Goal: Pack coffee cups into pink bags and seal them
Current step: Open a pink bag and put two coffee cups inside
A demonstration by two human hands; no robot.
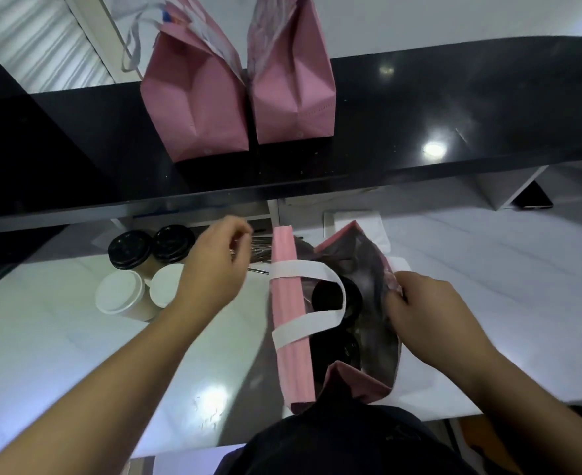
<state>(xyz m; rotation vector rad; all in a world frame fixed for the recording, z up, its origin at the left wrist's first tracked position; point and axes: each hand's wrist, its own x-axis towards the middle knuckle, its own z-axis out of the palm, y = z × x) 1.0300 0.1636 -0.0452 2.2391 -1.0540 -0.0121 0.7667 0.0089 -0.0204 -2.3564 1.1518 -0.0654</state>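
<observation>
Two bags (241, 97) stand packed on the shelf (419, 108) — right hand (430, 313) pinches the open bag (289, 323), left hand (214, 269) loosely curled, empty — four cups (138, 272) left.

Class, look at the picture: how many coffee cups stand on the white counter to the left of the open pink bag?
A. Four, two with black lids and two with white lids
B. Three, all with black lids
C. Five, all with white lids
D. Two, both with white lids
A: two black-lidded cups stand behind two white-lidded cups, left of the open pink bag.
</observation>
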